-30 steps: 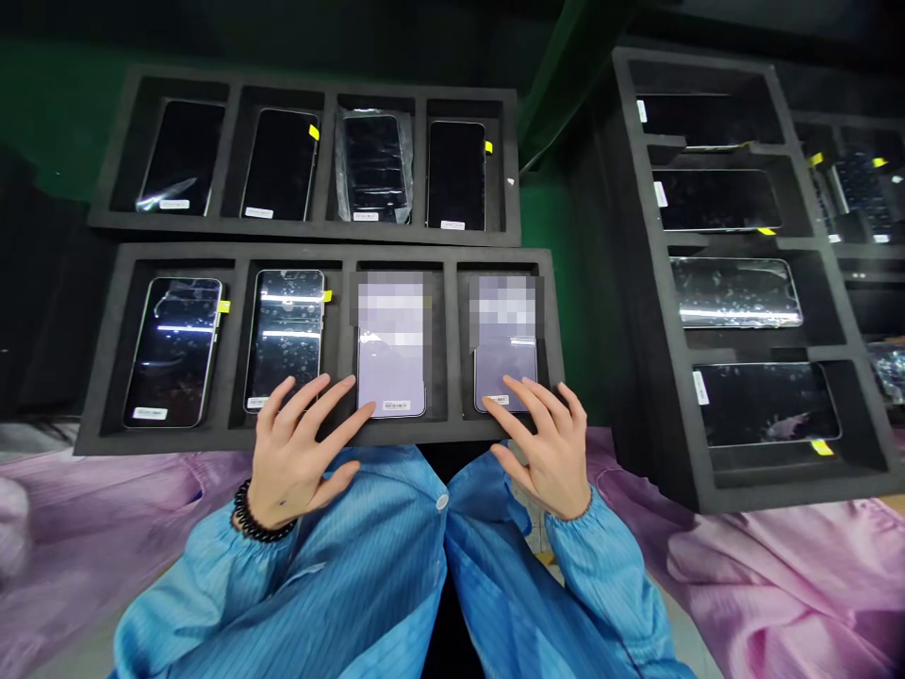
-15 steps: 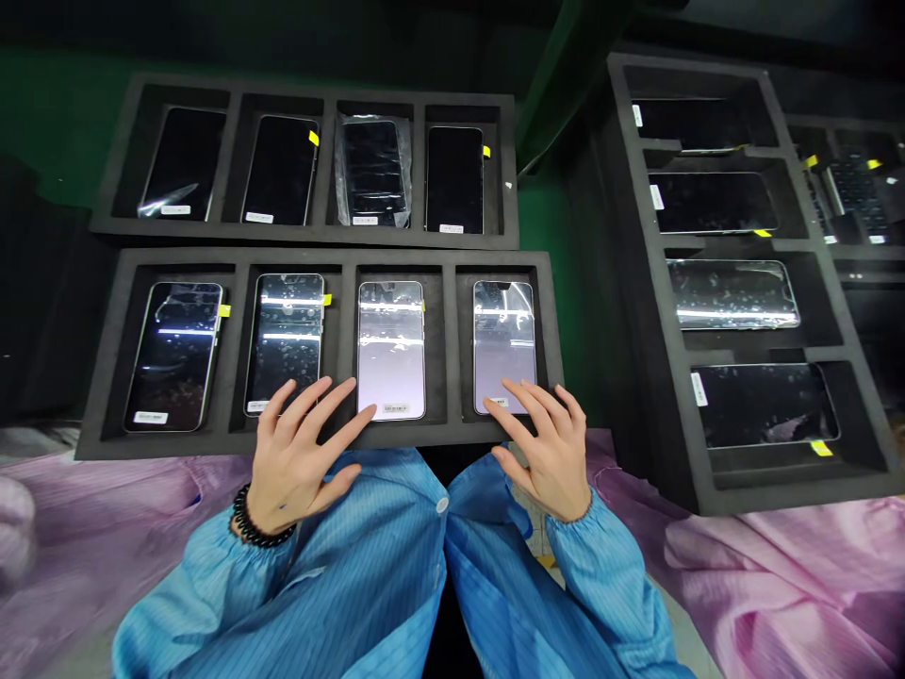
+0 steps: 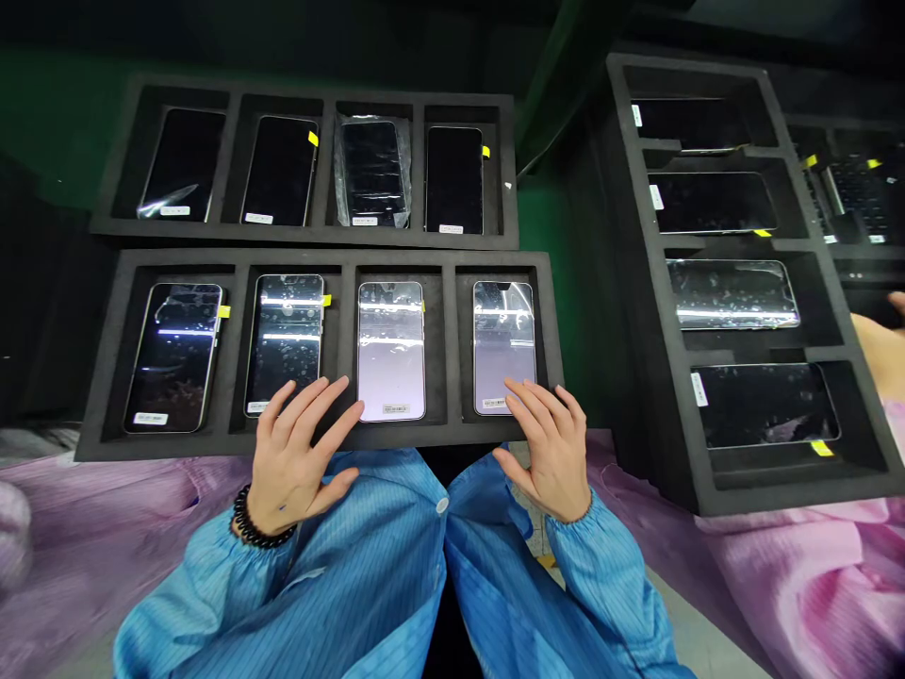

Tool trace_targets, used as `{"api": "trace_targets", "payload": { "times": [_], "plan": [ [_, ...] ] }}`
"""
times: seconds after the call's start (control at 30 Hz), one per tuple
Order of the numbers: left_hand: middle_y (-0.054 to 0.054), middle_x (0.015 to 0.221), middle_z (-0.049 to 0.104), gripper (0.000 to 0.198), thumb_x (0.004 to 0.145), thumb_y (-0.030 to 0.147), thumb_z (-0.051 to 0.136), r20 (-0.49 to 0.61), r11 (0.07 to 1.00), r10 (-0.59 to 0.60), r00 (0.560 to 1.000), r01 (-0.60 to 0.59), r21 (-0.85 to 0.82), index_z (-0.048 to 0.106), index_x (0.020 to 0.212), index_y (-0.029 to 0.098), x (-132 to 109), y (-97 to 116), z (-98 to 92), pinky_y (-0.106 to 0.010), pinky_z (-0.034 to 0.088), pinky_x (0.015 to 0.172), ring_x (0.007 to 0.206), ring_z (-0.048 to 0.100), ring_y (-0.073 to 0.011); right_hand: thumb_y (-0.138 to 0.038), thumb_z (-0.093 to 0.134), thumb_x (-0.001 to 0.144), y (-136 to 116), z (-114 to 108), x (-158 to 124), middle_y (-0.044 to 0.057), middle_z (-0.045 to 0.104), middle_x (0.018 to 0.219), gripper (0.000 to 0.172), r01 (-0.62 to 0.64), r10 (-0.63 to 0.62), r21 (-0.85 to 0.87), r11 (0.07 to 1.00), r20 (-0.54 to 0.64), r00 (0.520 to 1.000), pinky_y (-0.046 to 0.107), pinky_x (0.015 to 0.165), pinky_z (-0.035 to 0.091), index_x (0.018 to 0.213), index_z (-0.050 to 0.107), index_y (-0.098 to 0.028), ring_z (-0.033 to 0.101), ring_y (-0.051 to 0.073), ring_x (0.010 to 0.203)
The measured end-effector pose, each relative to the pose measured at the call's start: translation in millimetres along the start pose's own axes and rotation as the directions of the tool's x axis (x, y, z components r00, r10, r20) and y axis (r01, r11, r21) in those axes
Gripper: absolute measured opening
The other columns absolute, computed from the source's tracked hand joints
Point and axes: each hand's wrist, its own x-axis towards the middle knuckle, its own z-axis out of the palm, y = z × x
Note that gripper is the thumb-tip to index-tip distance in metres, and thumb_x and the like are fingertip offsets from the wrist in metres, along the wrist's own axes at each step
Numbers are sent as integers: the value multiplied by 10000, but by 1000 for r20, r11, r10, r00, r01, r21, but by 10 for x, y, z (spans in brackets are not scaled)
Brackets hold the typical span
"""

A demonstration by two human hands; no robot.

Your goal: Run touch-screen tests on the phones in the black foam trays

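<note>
A black foam tray (image 3: pixel 339 440) with smartphones in its compartments lies in front of me. My left hand (image 3: pixel 295 462) rests palm down over its front edge, fingers spread, between the second phone (image 3: pixel 287 330) and the third phone (image 3: pixel 391 354). The index fingertip is at the lower left corner of the third phone, whose screen is a light lilac. My right hand (image 3: pixel 550 438) lies over the front right edge with fingers stretched out. Its fingertips are at the lower right of the fourth phone (image 3: pixel 503 330), also light lilac. The leftmost phone (image 3: pixel 173 358) is dark with a yellow tab.
Behind stands a second black foam tray (image 3: pixel 297 233) of phones, one in a clear bag (image 3: pixel 373 170). To the right is a raised stack of foam trays (image 3: pixel 654 415) holding more phones. Another person's hand (image 3: pixel 880 349) shows at the right edge, with pink sleeves on both sides.
The left index finger has drawn slightly left off the third phone. The right index finger has moved off the fourth phone's label. Another person's hand has appeared at the far right.
</note>
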Motion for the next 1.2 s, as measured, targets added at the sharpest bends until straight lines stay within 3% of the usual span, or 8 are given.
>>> {"api": "trace_targets", "payload": {
  "times": [0.17, 0.4, 0.57, 0.7, 0.83, 0.93, 1.03, 1.2],
  "plan": [
    [-108, 1538, 493, 599, 1002, 550, 317, 65, 999, 8, 998, -11, 40, 448, 1529, 295, 13, 7, -16, -544, 279, 1217, 1370, 487, -333, -417, 417, 1043, -14, -7, 10, 96, 671, 1370, 444, -9, 11, -46, 999, 56, 998, 502, 1156, 317, 1440, 523, -250, 585, 290, 1273],
    [-127, 1556, 471, 655, 1018, 550, 293, 8, 1000, 9, 1000, -9, 10, 319, 1600, 252, 27, 3, -16, -517, 292, 1222, 1427, 434, -299, -403, 419, 1050, -2, -6, 18, 126, 675, 1354, 550, 5, -5, 7, 1000, -8, 1000, 497, 1143, 345, 1553, 341, -194, 565, 281, 1303],
    [-125, 1590, 434, 645, 1019, 539, 325, 0, 1000, 17, 1000, -17, -10, 335, 1592, 243, 9, 6, 4, -516, 282, 1235, 1451, 418, -298, -405, 421, 1049, -14, 11, 9, 120, 667, 1370, 567, 1, -1, 12, 1000, 0, 1000, 490, 1158, 334, 1568, 333, -194, 560, 278, 1312],
    [-121, 1621, 379, 635, 1028, 529, 300, 34, 998, -1, 999, 3, -59, 326, 1597, 247, 20, 6, -55, -533, 230, 1264, 1496, 357, -305, -432, 402, 1049, 12, -32, -4, 114, 655, 1382, 518, -10, 8, 35, 999, 35, 999, 498, 1161, 341, 1513, 434, -204, 557, 284, 1313],
    [-79, 1646, 330, 600, 1047, 520, 220, 29, 987, -124, 992, 126, -103, 340, 1588, 291, 276, -35, -199, -619, 238, 1252, 1527, 300, -352, -426, 346, 1060, 113, -191, 145, 108, 636, 1381, 433, -36, 36, 146, 989, 6, 999, 507, 1131, 402, 1351, 592, -220, 550, 288, 1314],
    [4, 1658, 306, 578, 1053, 522, 176, -105, 980, -189, 976, 181, -84, 365, 1569, 343, 643, -48, -223, -627, 224, 1268, 1548, 265, -333, -320, 380, 1050, 179, -244, 360, 84, 649, 1353, 354, -164, 177, 133, 978, -100, 979, 497, 1117, 429, 1255, 658, -242, 553, 281, 1304],
    [2, 1643, 333, 567, 1059, 515, 174, -221, 978, -202, 954, 185, -97, 401, 1544, 333, 957, -19, -102, -664, 197, 1269, 1547, 273, -322, -297, 404, 1042, 209, -153, 514, 111, 653, 1340, 363, -276, 293, 113, 954, -173, 940, 487, 1099, 460, 1299, 645, -207, 561, 282, 1284],
    [-39, 1662, 304, 475, 1050, 397, 323, -54, 973, -178, 983, 168, -157, 492, 1487, 317, 1032, 14, 107, -724, 92, 1257, 1569, 216, -351, -282, 412, 1041, 203, 19, 484, 132, 603, 1409, 368, -382, 382, 46, 923, -224, 896, 496, 1064, 494, 1271, 689, -208, 573, 288, 1264]
  ]
}}
